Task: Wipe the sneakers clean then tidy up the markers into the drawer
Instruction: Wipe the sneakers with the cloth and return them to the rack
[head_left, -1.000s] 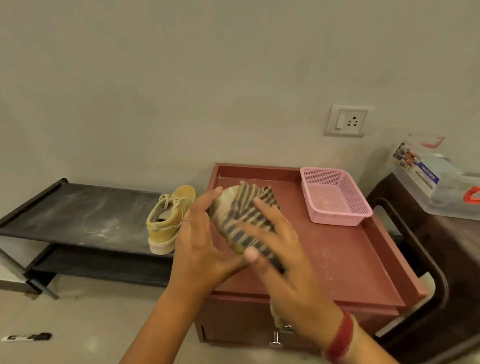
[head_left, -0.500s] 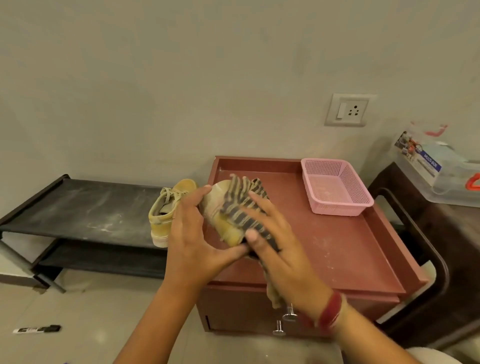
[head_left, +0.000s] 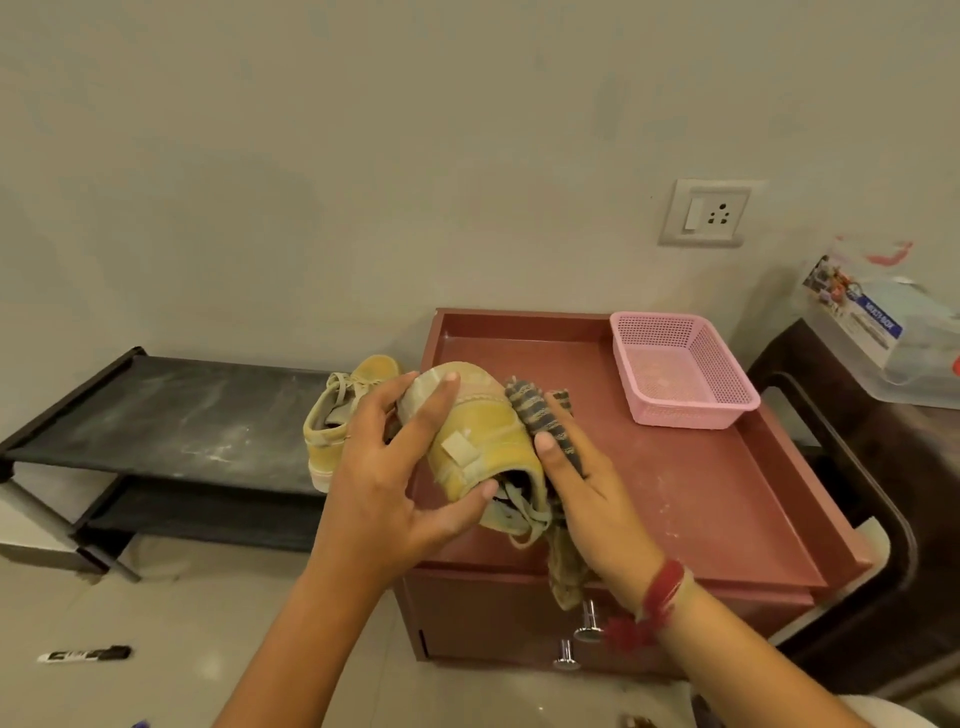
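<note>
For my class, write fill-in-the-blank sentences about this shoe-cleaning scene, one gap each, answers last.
The left hand grips a yellow ____.
The right hand holds a striped ____.
The pink basket stands on the red ____.
The black marker lies on the ____.
Missing words: sneaker; cloth; cabinet; floor.

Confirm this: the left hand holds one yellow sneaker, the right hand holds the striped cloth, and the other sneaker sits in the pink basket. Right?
No. The head view shows the other sneaker on the black shoe rack, not in the pink basket. The rest stands: the left hand holds one yellow sneaker, the right hand holds the striped cloth.
</note>
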